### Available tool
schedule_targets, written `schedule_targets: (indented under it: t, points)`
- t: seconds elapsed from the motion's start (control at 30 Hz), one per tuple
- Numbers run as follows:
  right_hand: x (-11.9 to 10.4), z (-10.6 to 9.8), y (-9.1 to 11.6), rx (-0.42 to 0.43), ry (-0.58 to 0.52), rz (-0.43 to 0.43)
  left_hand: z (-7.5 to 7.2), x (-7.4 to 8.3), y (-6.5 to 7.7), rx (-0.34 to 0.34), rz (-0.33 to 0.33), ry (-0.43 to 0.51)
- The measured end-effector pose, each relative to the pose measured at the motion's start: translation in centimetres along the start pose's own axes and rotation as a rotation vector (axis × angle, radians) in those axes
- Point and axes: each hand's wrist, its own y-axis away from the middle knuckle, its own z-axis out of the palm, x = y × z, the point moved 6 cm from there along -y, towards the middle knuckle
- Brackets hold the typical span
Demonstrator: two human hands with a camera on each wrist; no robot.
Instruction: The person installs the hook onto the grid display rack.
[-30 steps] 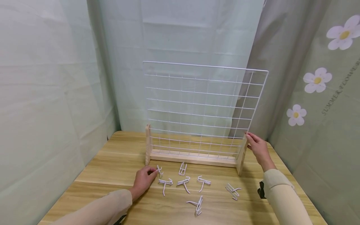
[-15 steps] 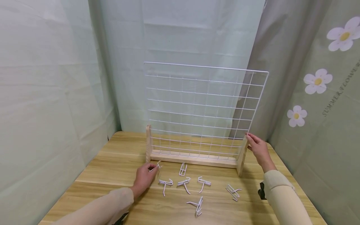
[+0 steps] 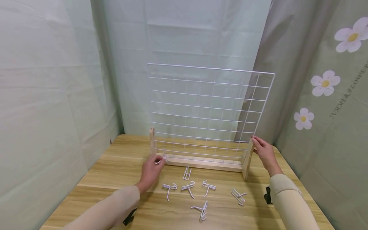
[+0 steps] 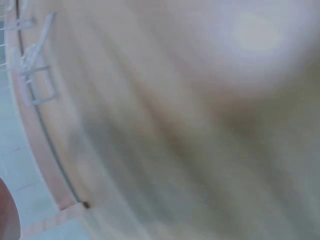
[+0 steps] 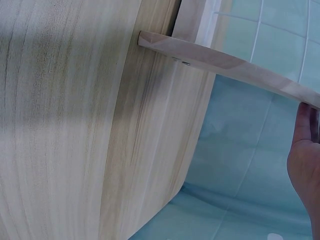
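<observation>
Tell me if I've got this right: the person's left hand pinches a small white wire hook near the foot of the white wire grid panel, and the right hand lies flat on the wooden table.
Not quite. The left hand does pinch a small white wire hook by the white wire grid panel, but the head view shows the right hand touching the panel's right wooden upright, not lying flat on the wooden table.

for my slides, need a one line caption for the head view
Left hand pinches a white wire hook near the wire grid panel; right hand steadies its wooden stand.
</observation>
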Motion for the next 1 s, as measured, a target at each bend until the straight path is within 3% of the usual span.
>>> schedule_targets:
  t: [0.13, 0.53, 0.83, 1.0]
  points:
    - [0.1, 0.0, 0.1, 0.004, -0.001, 0.006, -0.3, 1.3, -1.2, 0.056, 0.060, -0.024]
    - [0.1, -0.1, 0.0, 0.009, 0.012, -0.010, -1.2, 3.2, -3.8, 0.165, 0.134, -0.054]
    - [0.0, 0.0, -0.1, 0.004, 0.004, -0.012, -1.6, 4.0, -4.8, 0.199, 0.074, -0.047]
    - [-0.1, -0.1, 0.0, 0.002, 0.009, -0.009, -1.6, 4.7, -5.4, 0.232, 0.081, -0.063]
